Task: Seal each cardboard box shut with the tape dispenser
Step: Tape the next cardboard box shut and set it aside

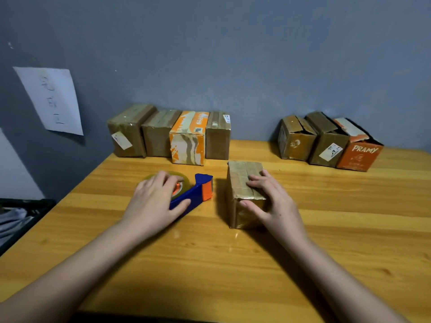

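The taped box (pixel 246 194) sits mid-counter, the right hand (pixel 271 201) curling its fingers over its top and near face. At nine o'clock of it, the left hand (pixel 155 201) lies on the tape dispenser (pixel 197 191), fingers draped loosely round it. This box looks sealed; next it should probably go to the row at eleven o'clock (pixel 169 134), and an open box at one o'clock (pixel 296 138) be fetched.

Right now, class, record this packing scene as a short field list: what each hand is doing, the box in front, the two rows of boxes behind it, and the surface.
left hand: grips tape dispenser lying on table
right hand: holds front box, fingers over top, thumb on near face
front box: closed, glossy tape on top
left row: four boxes, closed
right row: three boxes, flaps loose
surface: wooden table
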